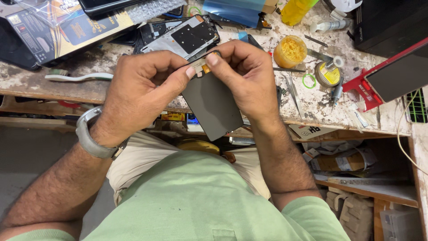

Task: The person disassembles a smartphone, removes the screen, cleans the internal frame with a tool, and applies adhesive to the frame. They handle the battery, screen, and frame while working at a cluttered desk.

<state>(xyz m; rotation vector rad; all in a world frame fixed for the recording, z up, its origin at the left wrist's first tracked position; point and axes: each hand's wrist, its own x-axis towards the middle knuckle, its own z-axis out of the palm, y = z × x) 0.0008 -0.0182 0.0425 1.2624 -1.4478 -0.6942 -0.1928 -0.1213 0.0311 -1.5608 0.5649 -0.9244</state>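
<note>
Thumbs of both hands pinch the far top edge of a dark phone screen panel (211,105); left hand (140,91) and right hand (247,73) each hold a closed grip on it, above the near edge of the tabletop (40,80). Just beyond lies an opened phone body (185,35), with a yellow jar (290,51) to the right.

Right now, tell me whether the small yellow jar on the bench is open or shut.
Open: the yellow jar has no lid, its crumbly yellow contents exposed.
</note>
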